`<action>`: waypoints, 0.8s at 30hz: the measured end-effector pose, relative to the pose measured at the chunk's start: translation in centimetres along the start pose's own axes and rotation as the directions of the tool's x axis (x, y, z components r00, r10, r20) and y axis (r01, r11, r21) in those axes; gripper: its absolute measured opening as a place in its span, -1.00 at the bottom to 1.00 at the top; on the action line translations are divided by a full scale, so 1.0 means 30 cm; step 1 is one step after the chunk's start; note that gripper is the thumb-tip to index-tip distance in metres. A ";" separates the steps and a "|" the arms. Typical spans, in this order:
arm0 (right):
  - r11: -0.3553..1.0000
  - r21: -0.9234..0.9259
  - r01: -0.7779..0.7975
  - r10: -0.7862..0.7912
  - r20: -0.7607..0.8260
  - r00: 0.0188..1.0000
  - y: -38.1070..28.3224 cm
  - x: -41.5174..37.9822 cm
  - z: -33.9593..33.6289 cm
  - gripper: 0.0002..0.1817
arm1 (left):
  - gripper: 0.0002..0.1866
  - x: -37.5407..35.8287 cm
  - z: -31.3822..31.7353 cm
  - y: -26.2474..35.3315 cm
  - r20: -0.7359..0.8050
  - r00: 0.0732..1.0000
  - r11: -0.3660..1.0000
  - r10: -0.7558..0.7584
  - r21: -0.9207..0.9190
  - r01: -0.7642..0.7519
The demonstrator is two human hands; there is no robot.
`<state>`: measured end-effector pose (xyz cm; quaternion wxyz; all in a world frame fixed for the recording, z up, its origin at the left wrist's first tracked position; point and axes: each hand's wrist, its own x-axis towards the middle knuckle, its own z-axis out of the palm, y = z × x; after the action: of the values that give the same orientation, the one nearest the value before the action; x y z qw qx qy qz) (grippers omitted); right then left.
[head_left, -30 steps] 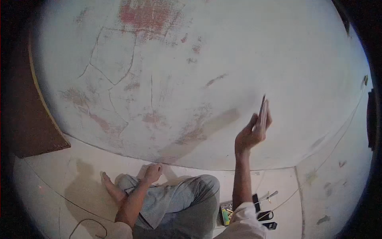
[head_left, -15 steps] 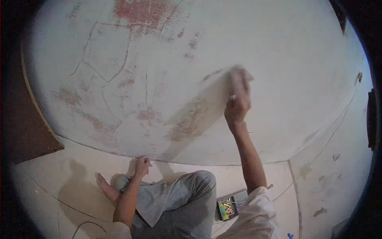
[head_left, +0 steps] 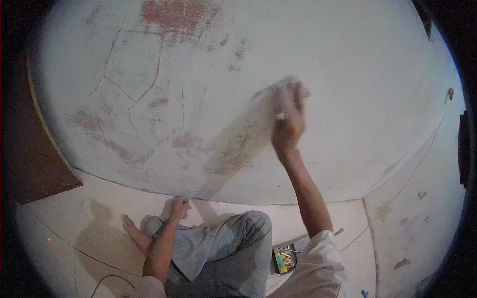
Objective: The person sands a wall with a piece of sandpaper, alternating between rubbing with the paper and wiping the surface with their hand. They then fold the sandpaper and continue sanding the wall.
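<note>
My right hand (head_left: 289,111) is raised against the pale wall (head_left: 357,99), its fingers bent around a flat greyish thing at the fingertips. Motion blur hides what kind it is. Beside that hand, a dark smudge and a brownish scuffed patch (head_left: 236,151) mark the wall surface. Low down, my left hand (head_left: 180,208) is loosely closed near the bottom edge of the wall, above my bent leg. Nothing shows in its curled fingers.
A small black tray (head_left: 284,260) holding several yellowish pieces and a green item lies beside my knee. A brown board (head_left: 44,149) stands at left. Cables (head_left: 82,253) run along the floor. A red patch (head_left: 179,17) and cracks mark the upper wall.
My right hand has shifted slightly left and up across the wall, with its arm following. My left hand stays near the same place.
</note>
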<state>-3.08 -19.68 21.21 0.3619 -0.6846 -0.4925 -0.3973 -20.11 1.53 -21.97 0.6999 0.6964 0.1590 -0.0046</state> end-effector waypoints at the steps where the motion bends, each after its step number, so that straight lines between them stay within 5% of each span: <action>1: 0.817 -0.501 0.286 -0.155 0.286 0.946 -0.149 0.016 -0.014 -0.61 | -0.71 -0.011 -0.001 0.026 0.002 1.000 1.000 0.000 0.008 0.000; 3: 0.789 -0.154 0.595 -0.415 0.581 0.700 -0.113 -0.041 0.004 -0.60 | -0.72 -0.049 0.007 0.107 -0.069 0.997 0.991 -0.025 0.129 0.034; 4: 0.787 -0.154 0.597 -0.419 0.577 0.701 -0.111 -0.019 -0.014 -0.60 | -0.72 -0.040 -0.002 0.101 -0.074 0.997 0.991 -0.021 0.131 0.031; 5: 0.964 -0.041 0.263 -0.236 0.323 0.916 -0.113 0.025 -0.057 -0.57 | -0.72 -0.033 -0.001 0.087 -0.084 0.994 0.995 -0.064 0.072 0.070; 6: 0.983 0.165 -0.078 0.062 0.104 0.993 -0.112 0.061 -0.081 -0.53 | -0.72 -0.033 0.011 0.070 -0.086 0.990 0.993 -0.114 0.007 0.115; 7: 0.893 -0.414 0.177 -0.263 -0.159 0.952 -0.120 0.082 -0.051 -0.63 | -0.72 -0.036 0.025 0.067 -0.082 0.990 0.993 -0.119 -0.002 0.119; 8: 0.893 -0.417 0.169 -0.255 -0.160 0.953 -0.110 0.051 -0.035 -0.63 | -0.72 -0.043 0.018 0.068 -0.065 0.992 0.991 -0.106 0.072 0.111; 9: 0.770 -0.370 0.520 -0.431 0.299 0.851 -0.081 0.005 -0.017 -0.62 | -0.71 -0.038 0.003 0.079 -0.051 0.995 0.984 -0.085 0.150 0.092; 10: 0.604 -0.159 0.781 -0.507 0.680 0.530 -0.086 -0.015 -0.010 -0.61 | -0.71 -0.035 0.000 0.071 -0.051 0.995 0.983 -0.083 0.159 0.090; 11: 0.606 -0.160 0.779 -0.507 0.677 0.533 -0.078 -0.021 -0.023 -0.61 | -0.71 -0.030 0.003 0.059 -0.070 0.990 0.985 -0.126 0.109 0.133; 12: 0.920 -0.107 0.377 -0.310 0.391 0.867 -0.062 -0.014 -0.051 -0.61 | -0.70 -0.018 0.011 0.047 -0.086 0.982 0.984 -0.167 0.053 0.172; 13: 0.991 0.104 -0.087 0.073 0.130 0.989 -0.068 0.005 -0.070 -0.61 | -0.70 -0.028 0.016 0.063 -0.083 0.982 0.984 -0.171 0.044 0.175; 14: 0.975 -0.217 0.058 -0.095 -0.162 0.982 -0.091 0.026 -0.037 -0.62 | -0.70 -0.040 0.018 0.080 -0.077 0.986 0.985 -0.145 0.083 0.152; 15: 0.975 -0.217 0.055 -0.092 -0.163 0.982 -0.099 0.013 -0.040 -0.62 | -0.70 -0.052 0.011 0.102 -0.072 0.990 0.983 -0.119 0.131 0.127; 16: 0.910 -0.277 0.308 -0.242 0.247 0.938 -0.117 -0.010 -0.044 -0.63 | -0.70 -0.050 0.002 0.104 -0.073 0.990 0.981 -0.117 0.145 0.127; 17: 0.805 -0.223 0.549 -0.317 0.620 0.717 -0.130 -0.021 -0.045 -0.63 | -0.71 -0.050 0.004 0.103 -0.062 0.990 0.979 -0.128 0.153 0.136; 19: 0.838 -0.222 0.498 -0.282 0.605 0.745 -0.089 -0.007 -0.054 -0.61 | -0.72 -0.033 -0.002 0.076 -0.058 0.989 0.977 -0.138 0.153 0.146; 20: 0.939 -0.263 0.221 -0.164 0.220 0.961 -0.028 0.015 -0.049 -0.61 | -0.72 -0.017 -0.004 0.053 -0.075 0.985 0.986 -0.158 0.046 0.161; 21: 0.982 -0.179 -0.063 0.028 -0.188 0.982 0.026 0.018 -0.046 -0.60 | -0.72 -0.006 0.006 0.028 -0.085 0.980 0.982 -0.182 -0.066 0.176; 22: 0.881 -0.418 0.221 -0.273 -0.069 0.960 -0.030 0.044 -0.042 -0.53 | -0.72 -0.019 0.022 0.029 -0.081 0.979 0.981 -0.187 -0.071 0.181; 23: 0.683 -0.648 0.339 -0.142 0.337 0.931 -0.119 0.024 -0.043 -0.51 | -0.72 -0.028 0.015 0.042 -0.105 0.980 0.986 -0.168 -0.005 0.168; 24: 0.814 -0.420 0.401 -0.175 0.481 0.859 -0.116 -0.016 -0.048 -0.51 | -0.72 -0.032 0.005 0.058 -0.127 0.981 0.986 -0.143 0.064 0.152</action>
<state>-6.79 -20.25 21.74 -0.0120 -0.7392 -0.5368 -0.4066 -20.59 1.24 -20.05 0.6605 0.7068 0.2525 -0.0199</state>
